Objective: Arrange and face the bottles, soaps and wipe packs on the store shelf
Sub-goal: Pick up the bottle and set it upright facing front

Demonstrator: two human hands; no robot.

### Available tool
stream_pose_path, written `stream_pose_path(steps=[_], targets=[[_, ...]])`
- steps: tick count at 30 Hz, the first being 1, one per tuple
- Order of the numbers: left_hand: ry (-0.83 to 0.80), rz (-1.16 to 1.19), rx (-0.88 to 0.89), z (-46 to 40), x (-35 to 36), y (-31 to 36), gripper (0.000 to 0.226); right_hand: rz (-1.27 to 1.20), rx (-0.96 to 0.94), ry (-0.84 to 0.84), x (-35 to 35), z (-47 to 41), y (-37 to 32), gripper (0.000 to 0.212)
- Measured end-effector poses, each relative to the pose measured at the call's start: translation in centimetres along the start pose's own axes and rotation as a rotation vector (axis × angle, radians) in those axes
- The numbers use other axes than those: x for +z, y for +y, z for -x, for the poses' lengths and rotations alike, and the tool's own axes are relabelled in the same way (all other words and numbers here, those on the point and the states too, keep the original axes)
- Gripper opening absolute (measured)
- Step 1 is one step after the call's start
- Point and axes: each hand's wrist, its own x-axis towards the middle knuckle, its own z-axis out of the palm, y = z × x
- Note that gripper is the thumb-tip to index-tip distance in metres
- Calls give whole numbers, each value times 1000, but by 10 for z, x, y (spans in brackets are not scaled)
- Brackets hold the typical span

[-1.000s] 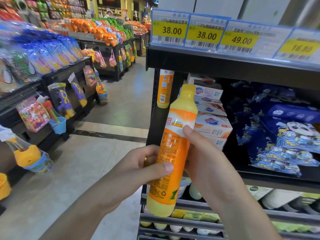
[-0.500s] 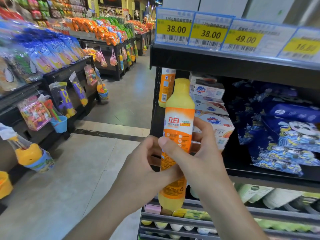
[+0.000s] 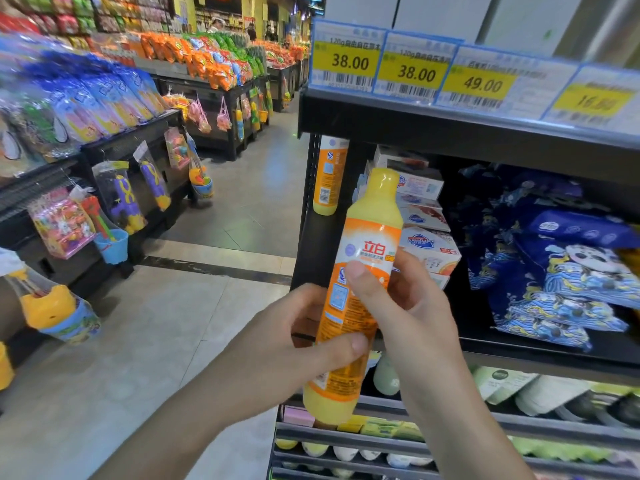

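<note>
- The tall orange-and-yellow plastic detergent bottle now shows me its red-lettered brand panel; a second ago I mostly saw the side of the label with fine print, so it has been rotated in the hands and stood nearer upright.
- My left hand wraps the lower half, thumb laid across the front of the label, fingers curled behind.
- My right hand grips the middle, thumb pressed on the label just under the logo, fingers round the far side.
- The bottle is in the air in front of the black metal shelf, not yet resting on it, just beside the stacked white soap boxes.
- A matching orange bottle stands at the shelf's left end with its back label outward.
- I judge the facing sorted; setting it down logo-out comes next, beside that twin.
- The dark blue wipe packs lie heaped to the right, untouched.
</note>
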Motion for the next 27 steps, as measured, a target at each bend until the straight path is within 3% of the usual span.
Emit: stream_pose_path(steps=[5,13,17,21,27], targets=[[-198,101,-30,-1,-6,-5,54,-61,-2,-71,-8,2,0,36],[-244,183,-20,-5,-6,-4,55,-203,117,-93,-24,0,3,42],[-296,215,-16,-7,6,-3,44,-243,143,-129,-29,2,5,40],[-193,217,25,-11,16,-7,43,-173,93,-133,-37,4,8,35],[-148,129,79,-17,30,-1,43,150,-41,-137,-59,9,8,52]])
